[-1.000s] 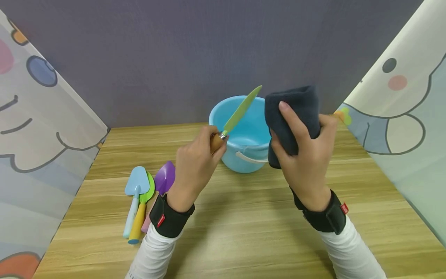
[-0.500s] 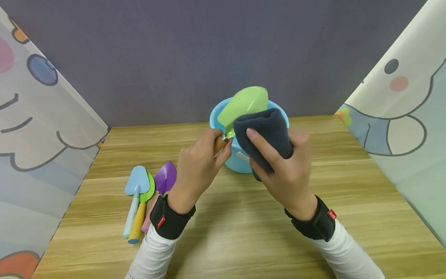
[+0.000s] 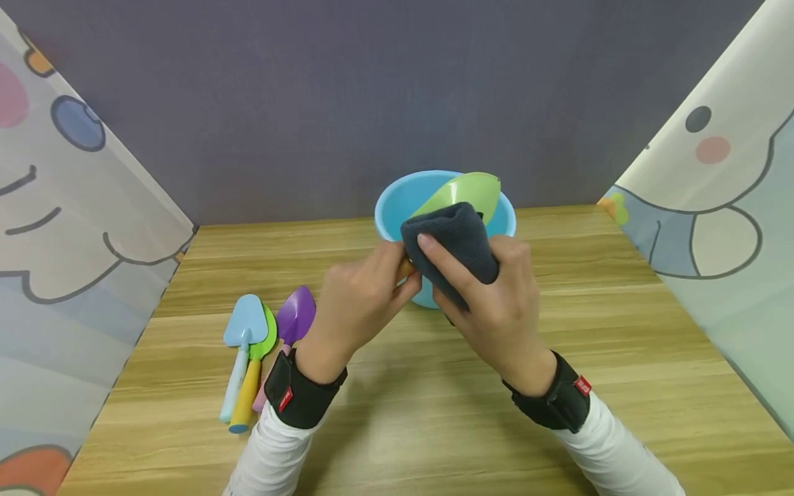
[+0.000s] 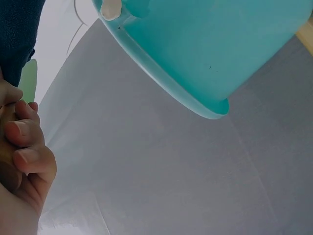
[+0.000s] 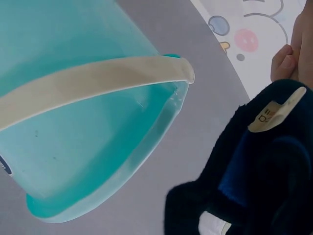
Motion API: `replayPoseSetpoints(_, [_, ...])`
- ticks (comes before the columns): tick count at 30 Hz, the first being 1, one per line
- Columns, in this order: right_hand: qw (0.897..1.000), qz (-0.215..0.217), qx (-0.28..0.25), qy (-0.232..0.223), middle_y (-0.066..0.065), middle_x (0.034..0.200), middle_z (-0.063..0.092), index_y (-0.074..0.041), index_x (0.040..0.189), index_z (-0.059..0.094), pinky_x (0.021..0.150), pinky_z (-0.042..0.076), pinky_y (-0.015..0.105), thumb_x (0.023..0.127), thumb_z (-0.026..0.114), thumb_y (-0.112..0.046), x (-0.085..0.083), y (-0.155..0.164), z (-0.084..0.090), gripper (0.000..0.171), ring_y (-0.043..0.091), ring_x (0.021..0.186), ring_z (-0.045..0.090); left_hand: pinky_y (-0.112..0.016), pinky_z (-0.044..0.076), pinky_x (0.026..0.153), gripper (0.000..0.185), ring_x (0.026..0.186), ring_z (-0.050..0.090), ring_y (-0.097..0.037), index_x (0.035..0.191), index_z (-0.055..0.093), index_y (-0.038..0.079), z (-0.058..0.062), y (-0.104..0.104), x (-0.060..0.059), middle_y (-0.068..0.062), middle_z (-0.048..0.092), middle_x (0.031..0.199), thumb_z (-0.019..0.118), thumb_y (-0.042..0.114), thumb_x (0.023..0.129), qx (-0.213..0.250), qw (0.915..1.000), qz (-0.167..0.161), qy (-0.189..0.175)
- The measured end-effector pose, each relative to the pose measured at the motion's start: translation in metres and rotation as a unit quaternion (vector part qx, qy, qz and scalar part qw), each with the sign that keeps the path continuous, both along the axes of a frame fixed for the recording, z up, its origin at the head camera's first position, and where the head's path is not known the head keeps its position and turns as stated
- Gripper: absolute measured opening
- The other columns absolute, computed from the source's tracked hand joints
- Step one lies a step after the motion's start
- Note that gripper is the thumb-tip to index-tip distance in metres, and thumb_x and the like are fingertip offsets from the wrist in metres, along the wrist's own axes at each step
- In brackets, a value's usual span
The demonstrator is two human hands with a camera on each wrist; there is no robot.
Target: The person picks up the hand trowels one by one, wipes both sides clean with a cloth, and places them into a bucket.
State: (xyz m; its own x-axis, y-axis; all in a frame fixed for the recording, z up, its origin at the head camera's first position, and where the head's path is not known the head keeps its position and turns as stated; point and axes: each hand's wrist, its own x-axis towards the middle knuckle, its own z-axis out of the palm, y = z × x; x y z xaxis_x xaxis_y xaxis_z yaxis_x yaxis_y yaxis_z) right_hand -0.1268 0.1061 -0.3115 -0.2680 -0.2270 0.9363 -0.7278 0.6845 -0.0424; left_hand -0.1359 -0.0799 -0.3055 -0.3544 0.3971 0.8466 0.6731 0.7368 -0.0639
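Note:
My left hand [image 3: 366,293] grips the wooden handle of a hand trowel [image 3: 477,190]. Its light green blade tilts up to the right, over the blue bucket [image 3: 392,207]. In my right hand [image 3: 499,313] is a folded dark blue-grey cloth [image 3: 459,241], laid against the trowel where blade meets handle, hiding the lower blade. The left wrist view shows curled fingers [image 4: 30,156] round the brown handle. A pale tag [image 5: 279,112] sticks out of the cloth in the right wrist view, beside the bucket's white carrying handle [image 5: 98,81].
On the wooden table [image 3: 409,427], left of my left hand, lie a light blue trowel [image 3: 245,322], a green trowel with a yellow handle [image 3: 250,386] and a purple trowel [image 3: 296,315]. A grey panel [image 3: 310,103] stands behind the bucket.
My right hand has brought the cloth leftward onto the trowel. The trowel has turned from edge-on to show its broad face, and its tip has shifted right and lower.

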Motion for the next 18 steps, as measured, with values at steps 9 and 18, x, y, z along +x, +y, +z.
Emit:
replayPoseSetpoints(9, [1.000,-0.011,-0.007,-0.010,0.025,0.109,0.048,-0.024,0.131,0.066,0.073,0.048,0.052,0.086,0.071,-0.007,0.0003,0.0005,0.0005,0.048,0.040,0.091,0.047,-0.026,0.032,0.039,0.021,0.046,0.046,-0.009,0.096,0.056,0.003,-0.0014,0.0021,0.0008,0.001,0.053,0.069,0.072,0.012,0.087,-0.013,0.9999,0.001,0.008])
replayPoseSetpoints(18, [1.000,-0.020,-0.016,-0.016,0.026,0.110,0.048,-0.024,0.131,0.066,0.071,0.048,0.052,0.085,0.070,-0.007,-0.0010,0.0031,0.0010,0.049,0.041,0.092,0.047,-0.025,0.036,0.040,0.020,0.049,0.052,-0.008,0.104,0.060,0.003,-0.0019,0.0041,0.0025,0.001,0.058,0.072,0.070,0.014,0.091,-0.027,0.9996,0.002,-0.001])
